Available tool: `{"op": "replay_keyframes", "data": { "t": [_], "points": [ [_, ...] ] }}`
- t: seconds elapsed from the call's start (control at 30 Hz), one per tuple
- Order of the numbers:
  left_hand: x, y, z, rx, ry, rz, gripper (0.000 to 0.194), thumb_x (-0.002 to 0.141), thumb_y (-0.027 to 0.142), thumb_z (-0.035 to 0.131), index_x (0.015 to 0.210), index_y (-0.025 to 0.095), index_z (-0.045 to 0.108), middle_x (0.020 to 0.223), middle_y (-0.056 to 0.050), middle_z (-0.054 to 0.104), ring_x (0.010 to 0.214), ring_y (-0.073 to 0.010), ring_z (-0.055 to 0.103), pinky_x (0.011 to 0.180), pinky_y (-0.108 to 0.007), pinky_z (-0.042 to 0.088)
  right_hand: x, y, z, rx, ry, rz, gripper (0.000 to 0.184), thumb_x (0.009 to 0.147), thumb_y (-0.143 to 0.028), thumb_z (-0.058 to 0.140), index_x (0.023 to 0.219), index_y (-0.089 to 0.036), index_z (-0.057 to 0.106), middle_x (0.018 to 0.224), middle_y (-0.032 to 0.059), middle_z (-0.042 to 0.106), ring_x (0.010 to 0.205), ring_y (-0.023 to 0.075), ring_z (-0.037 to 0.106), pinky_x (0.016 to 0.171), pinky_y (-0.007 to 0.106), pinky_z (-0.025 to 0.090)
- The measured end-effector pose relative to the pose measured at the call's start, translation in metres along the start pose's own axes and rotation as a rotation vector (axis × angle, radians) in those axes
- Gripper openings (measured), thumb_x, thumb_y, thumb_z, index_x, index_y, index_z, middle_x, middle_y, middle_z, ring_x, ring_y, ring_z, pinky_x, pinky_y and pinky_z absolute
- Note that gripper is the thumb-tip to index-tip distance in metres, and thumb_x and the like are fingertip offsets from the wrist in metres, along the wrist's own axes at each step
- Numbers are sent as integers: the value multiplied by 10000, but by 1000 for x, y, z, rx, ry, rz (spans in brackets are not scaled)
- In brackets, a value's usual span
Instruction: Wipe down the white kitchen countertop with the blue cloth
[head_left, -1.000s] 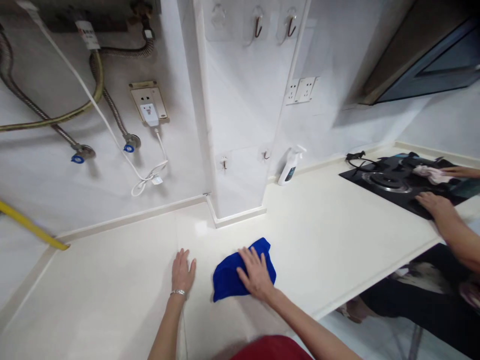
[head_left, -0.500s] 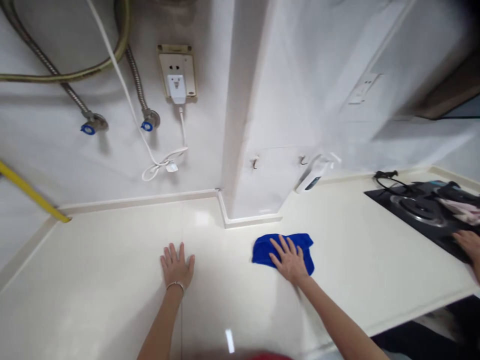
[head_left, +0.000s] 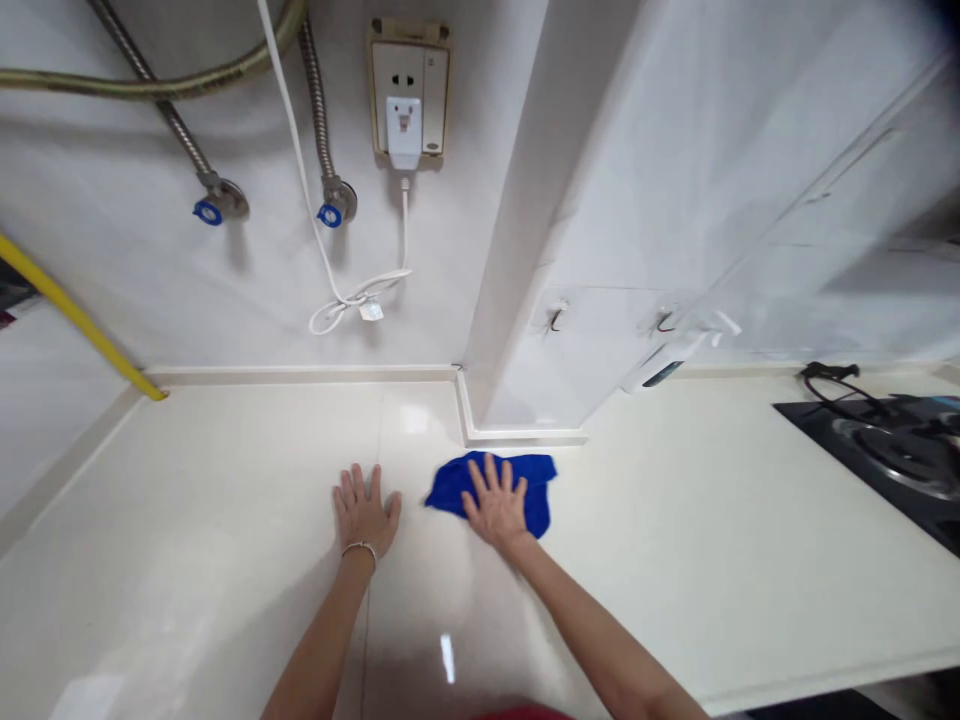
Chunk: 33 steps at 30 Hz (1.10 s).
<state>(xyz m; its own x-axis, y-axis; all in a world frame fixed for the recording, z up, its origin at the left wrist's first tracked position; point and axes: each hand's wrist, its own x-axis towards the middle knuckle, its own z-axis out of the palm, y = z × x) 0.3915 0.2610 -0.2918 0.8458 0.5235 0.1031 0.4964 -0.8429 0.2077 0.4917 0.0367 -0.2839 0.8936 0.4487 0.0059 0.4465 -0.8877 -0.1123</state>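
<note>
A blue cloth lies spread on the white countertop, just in front of the wall pillar's base. Pressed flat on it, with fingers spread, is my right hand; parts of the cloth show on both sides and past the fingertips. My left hand, with a thin bracelet at the wrist, rests palm down on the bare counter to the left of the cloth. Its fingers are stretched apart and nothing is in them.
A black cooktop with a cable sits at the right. The pillar juts out ahead, with small hooks and a white bottle-like object. On the back wall are a socket, white cord and valves. A yellow pipe enters at left.
My right hand and the cloth have slid left along the counter, closer to my left hand. The view has turned to the right. Another person's hand by the cooktop is out of view.
</note>
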Motion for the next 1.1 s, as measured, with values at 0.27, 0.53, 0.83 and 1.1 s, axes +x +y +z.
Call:
{"op": "replay_keyframes", "data": {
  "t": [0.27, 0.53, 0.83, 1.1],
  "points": [
    [2, -5, 1, 71, 75, 30, 622, 952, 460, 371, 1511, 188, 389, 1627, -217, 306, 1531, -411, 193, 1225, -607, 199, -54, -35, -14, 178, -126, -459, 670, 943, -633, 422, 1559, -416, 274, 1668, -10, 212, 1462, 400, 254, 1106, 641, 283],
    [7, -5, 4, 99, 49, 28, 665, 949, 522, 319, 1527, 196, 355, 1633, -224, 280, 1539, -402, 160, 1229, -590, 176, -149, 130, -16, 49, 82, -65, 598, 958, -553, 455, 1531, -406, 365, 1601, 13, 378, 1314, 372, 425, 1029, 555, 366],
    [6, -1, 3, 90, 43, 25, 677, 943, 511, 321, 1530, 174, 344, 1634, -223, 266, 1540, -403, 133, 1223, -589, 165, -152, 254, -6, -254, 251, 408, 604, 987, -486, 315, 1505, -205, 446, 1492, 143, 479, 1426, 395, 304, 1116, 606, 263],
    [6, -3, 10, 97, 92, 47, 645, 964, 476, 295, 1534, 176, 329, 1636, -236, 234, 1552, -392, 69, 1222, -592, 149, -24, 218, -29, -263, 67, 695, 615, 1007, -421, 271, 1536, -126, 381, 1605, 181, 317, 1173, 371, 521, 930, 515, 436]
  ]
}}
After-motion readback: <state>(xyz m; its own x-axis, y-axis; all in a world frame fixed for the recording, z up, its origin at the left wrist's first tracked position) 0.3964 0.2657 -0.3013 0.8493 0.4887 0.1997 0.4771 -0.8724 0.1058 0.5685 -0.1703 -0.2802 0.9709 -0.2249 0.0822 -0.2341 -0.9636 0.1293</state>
